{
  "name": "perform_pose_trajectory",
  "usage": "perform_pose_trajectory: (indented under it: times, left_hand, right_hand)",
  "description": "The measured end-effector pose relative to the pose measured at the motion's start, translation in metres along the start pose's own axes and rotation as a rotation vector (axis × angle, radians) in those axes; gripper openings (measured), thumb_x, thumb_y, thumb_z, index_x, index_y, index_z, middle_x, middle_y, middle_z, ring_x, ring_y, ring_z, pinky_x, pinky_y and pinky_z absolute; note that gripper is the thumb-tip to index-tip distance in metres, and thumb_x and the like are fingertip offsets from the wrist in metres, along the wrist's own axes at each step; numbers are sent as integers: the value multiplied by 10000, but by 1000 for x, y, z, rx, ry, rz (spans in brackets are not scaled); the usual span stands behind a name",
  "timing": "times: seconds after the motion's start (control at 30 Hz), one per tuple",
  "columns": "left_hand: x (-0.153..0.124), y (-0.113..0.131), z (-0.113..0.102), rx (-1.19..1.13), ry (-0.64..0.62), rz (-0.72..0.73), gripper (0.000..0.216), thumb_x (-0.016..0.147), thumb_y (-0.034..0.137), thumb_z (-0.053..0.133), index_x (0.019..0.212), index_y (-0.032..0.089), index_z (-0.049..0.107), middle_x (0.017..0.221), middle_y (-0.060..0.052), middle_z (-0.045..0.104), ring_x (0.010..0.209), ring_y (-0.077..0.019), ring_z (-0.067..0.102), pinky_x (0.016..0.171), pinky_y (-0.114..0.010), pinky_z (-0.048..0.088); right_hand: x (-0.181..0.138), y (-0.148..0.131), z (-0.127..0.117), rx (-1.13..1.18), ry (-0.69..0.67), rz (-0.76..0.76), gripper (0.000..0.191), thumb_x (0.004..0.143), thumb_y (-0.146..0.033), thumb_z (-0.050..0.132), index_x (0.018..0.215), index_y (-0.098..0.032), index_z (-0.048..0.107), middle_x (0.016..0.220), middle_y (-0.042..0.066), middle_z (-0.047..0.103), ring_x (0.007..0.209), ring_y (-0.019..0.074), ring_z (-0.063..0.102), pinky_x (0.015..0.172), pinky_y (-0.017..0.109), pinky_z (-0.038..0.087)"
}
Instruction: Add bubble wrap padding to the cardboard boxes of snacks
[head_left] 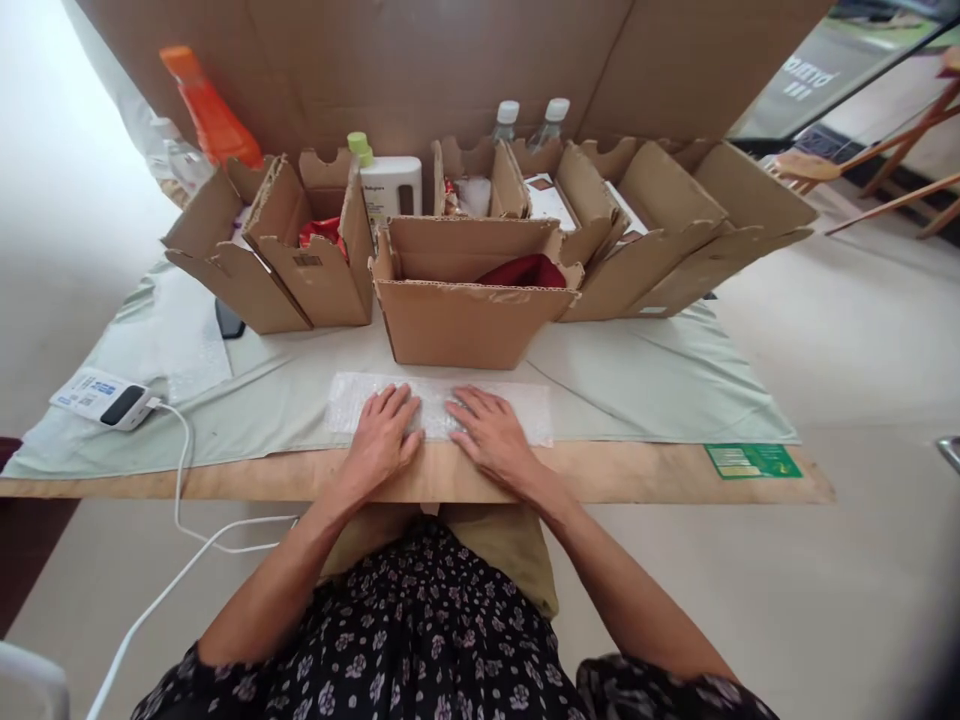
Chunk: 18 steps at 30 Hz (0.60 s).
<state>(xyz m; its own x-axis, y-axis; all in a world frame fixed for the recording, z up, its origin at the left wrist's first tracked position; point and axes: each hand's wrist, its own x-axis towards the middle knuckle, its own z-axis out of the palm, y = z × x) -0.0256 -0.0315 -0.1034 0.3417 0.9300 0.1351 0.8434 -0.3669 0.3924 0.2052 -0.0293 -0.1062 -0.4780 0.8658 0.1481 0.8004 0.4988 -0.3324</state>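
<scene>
Both hands flat, palms down, fingers spread, on bubble wrap sheet (439,408). Left hand (384,435) on left part, right hand (491,435) on right part; neither grips. Sheet lies on pale cloth (637,385) near desk (637,475) front edge, just before open cardboard box (469,320) with red item (525,272) inside.

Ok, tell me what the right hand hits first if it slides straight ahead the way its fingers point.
Probably the front wall of the open cardboard box. The right hand lies flat on the bubble wrap, fingers pointing up-left toward it; depth is uncertain.
</scene>
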Motion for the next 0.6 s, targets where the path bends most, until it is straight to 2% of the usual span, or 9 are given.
perform_pose_trajectory:
  times: [0.1, 0.17, 0.2, 0.27, 0.33, 0.4, 0.47, 0.53, 0.6]
  left_hand:
    - [-26, -26, -12, -18, 36, 13, 394, 931, 287, 578, 1291, 152, 665, 1487, -169, 601, 1419, -368, 513, 1172, -575, 440]
    - [-33, -33, -19, -17, 111, -19, 325, 950, 314, 561, 1212, 180, 700, 1358, -148, 691, 1315, -354, 600, 1119, -564, 490]
    - [-31, -32, -20, -14, 161, -31, 305, 962, 323, 553, 1184, 187, 711, 1296, -142, 721, 1272, -349, 626, 1099, -561, 503]
    - [-18, -19, -17, -7, 258, -22, 291, 975, 317, 541, 1165, 187, 718, 1264, -142, 733, 1269, -344, 628, 1097, -550, 503]
    - [2, 0, -8, 14, 280, 30, 298, 966, 279, 544, 1185, 172, 716, 1349, -158, 695, 1350, -350, 576, 1139, -553, 465]
    - [16, 13, 2, 67, 191, 61, 335, 949, 253, 564, 1240, 157, 699, 1436, -177, 644, 1411, -373, 524, 1176, -598, 409]
    - [17, 10, 7, 117, 73, 43, 397, 948, 266, 578, 1323, 165, 661, 1494, -181, 603, 1433, -390, 502, 1189, -654, 359]
    - [4, -9, 4, 133, 20, -5, 447, 962, 310, 578, 1391, 190, 619, 1543, -168, 563, 1455, -384, 483, 1204, -669, 325]
    - [-18, -35, -5, 125, 35, -50, 473, 964, 351, 573, 1414, 209, 603, 1576, -154, 530, 1481, -376, 452, 1221, -650, 307]
  right_hand:
    - [-57, 52, -16, -91, 117, 176, 401, 1016, -365, 518, 1354, -211, 671, 1488, 138, 617, 1387, 322, 551, 1075, 522, 460]
    - [-85, 72, -32, -148, 274, 325, 383, 1031, -387, 465, 1213, -191, 739, 1339, 154, 709, 1277, 334, 624, 1030, 527, 482]
    - [-89, 73, -37, -163, 356, 365, 384, 1034, -386, 452, 1153, -184, 756, 1273, 158, 736, 1231, 336, 646, 1020, 529, 485]
    - [-74, 56, -39, -141, 455, 331, 365, 1036, -352, 450, 1124, -182, 760, 1223, 153, 752, 1201, 326, 656, 1036, 526, 479]
    - [-33, 25, -29, -69, 403, 173, 340, 1030, -285, 462, 1210, -199, 737, 1301, 134, 726, 1248, 302, 634, 1075, 510, 464]
    - [10, -3, -15, -29, 220, 22, 335, 1009, -251, 502, 1259, -218, 722, 1406, 128, 674, 1326, 308, 587, 1074, 509, 461]
    - [32, -11, -4, -25, 64, -47, 355, 994, -254, 542, 1311, -215, 697, 1458, 133, 640, 1348, 311, 571, 1065, 503, 467]
    - [21, 8, -1, -45, 20, -41, 381, 995, -277, 556, 1354, -222, 673, 1482, 128, 623, 1363, 305, 564, 1080, 501, 459]
    - [-15, 44, -6, -89, 84, 37, 390, 1004, -309, 543, 1367, -234, 664, 1491, 121, 617, 1376, 306, 557, 1088, 509, 453]
